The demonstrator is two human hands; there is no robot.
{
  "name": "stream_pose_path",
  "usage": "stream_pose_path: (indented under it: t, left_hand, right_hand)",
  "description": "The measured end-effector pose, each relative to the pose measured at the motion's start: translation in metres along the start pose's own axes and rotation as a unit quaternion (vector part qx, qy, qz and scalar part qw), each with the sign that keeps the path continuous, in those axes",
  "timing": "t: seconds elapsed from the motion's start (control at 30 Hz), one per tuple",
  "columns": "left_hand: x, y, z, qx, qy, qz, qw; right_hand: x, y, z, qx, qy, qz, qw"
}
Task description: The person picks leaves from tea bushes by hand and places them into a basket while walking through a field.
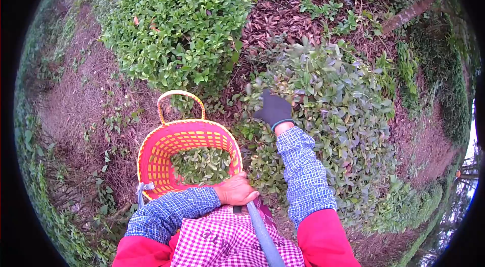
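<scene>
A red and yellow woven basket (189, 128) hangs in front of my body, tilted so its inside shows. Plucked green leaves (202, 165) lie in it. My left hand (236, 189), bare, is closed on the basket's near right rim, beside a grey-blue strap (263, 236). My right hand (274, 109) wears a dark glove and reaches to the left side of a leafy bush (338, 115). Its thumb and fingers are apart, among or just above the leaves. No held leaf shows in it.
A brighter green bush (177, 29) grows ahead on the left. Dry brown leaf litter (283, 14) covers the ground between the bushes. A slanting trunk or branch (411, 12) stands at upper right. Dry twigs and low vines (108, 125) spread left of the basket.
</scene>
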State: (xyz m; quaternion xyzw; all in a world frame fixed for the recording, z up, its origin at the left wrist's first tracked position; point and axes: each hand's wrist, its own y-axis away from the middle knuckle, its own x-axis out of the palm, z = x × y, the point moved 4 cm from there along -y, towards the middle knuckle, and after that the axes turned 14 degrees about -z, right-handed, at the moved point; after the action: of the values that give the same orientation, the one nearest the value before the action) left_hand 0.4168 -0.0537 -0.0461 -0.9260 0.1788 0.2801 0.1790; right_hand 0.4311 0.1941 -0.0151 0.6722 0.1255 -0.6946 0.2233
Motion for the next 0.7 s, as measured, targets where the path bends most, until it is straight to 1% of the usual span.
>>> stream_pose_path:
  t: [0.03, 0.07, 0.13, 0.17, 0.2, 0.27, 0.33, 0.37, 0.43, 0.47, 0.5, 0.53, 0.57, 0.6, 0.67, 0.7]
  left_hand:
    - [-0.002, 0.001, 0.001, -0.009, -0.002, 0.008, 1.0]
    - [-0.003, 0.002, 0.002, -0.01, -0.005, 0.005, 1.0]
    - [-0.005, 0.006, 0.002, -0.003, 0.012, -0.029, 0.999]
    - [-0.005, 0.008, 0.002, -0.003, 0.011, -0.032, 0.999]
    - [-0.005, 0.01, 0.003, -0.001, 0.003, -0.024, 1.0]
    - [-0.007, 0.013, 0.004, 0.002, -0.011, -0.018, 1.0]
    - [-0.003, 0.015, 0.003, 0.04, -0.061, -0.02, 0.997]
    - [-0.002, 0.016, 0.005, 0.04, -0.058, -0.021, 0.997]
    - [-0.001, 0.015, 0.01, 0.032, -0.06, -0.014, 0.998]
    - [0.0, 0.016, 0.012, 0.021, -0.06, -0.003, 0.998]
    - [0.002, 0.017, 0.015, 0.023, -0.054, -0.017, 0.998]
    - [0.0, 0.017, 0.018, 0.024, -0.044, -0.031, 0.998]
    - [-0.01, 0.014, 0.013, -0.018, -0.007, -0.034, 0.999]
    - [-0.013, 0.012, 0.014, -0.023, -0.015, -0.042, 0.999]
    - [-0.015, 0.015, 0.016, -0.019, -0.024, -0.047, 0.998]
    - [-0.016, 0.017, 0.017, -0.029, -0.025, -0.041, 0.998]
  right_hand:
    - [-0.007, -0.002, -0.001, 0.038, -0.021, -0.007, 0.999]
    - [-0.008, -0.004, -0.001, 0.034, -0.021, -0.009, 0.999]
    - [-0.01, -0.003, -0.011, 0.1, -0.026, -0.035, 0.994]
    - [-0.004, -0.002, -0.018, 0.036, -0.034, -0.09, 0.995]
    - [0.006, 0.002, -0.026, 0.033, -0.032, -0.093, 0.995]
    - [-0.005, 0.006, -0.024, 0.049, 0.006, -0.138, 0.989]
    - [-0.004, 0.002, -0.021, 0.038, 0.05, -0.101, 0.993]
    - [0.016, -0.004, -0.024, -0.019, 0.062, -0.149, 0.987]
    - [0.01, -0.013, -0.006, -0.07, 0.075, -0.122, 0.987]
    - [0.02, -0.017, -0.004, -0.134, 0.038, -0.122, 0.983]
    - [0.045, -0.025, -0.005, -0.14, 0.047, -0.118, 0.982]
    - [0.045, -0.022, 0.001, -0.191, 0.04, -0.112, 0.974]
    - [0.046, -0.018, 0.008, -0.243, 0.033, -0.101, 0.964]
    - [0.048, -0.014, 0.01, -0.254, 0.031, -0.106, 0.961]
    - [0.058, -0.005, 0.01, -0.276, 0.032, -0.039, 0.96]
    - [0.064, -0.002, 0.011, -0.273, 0.07, -0.015, 0.959]
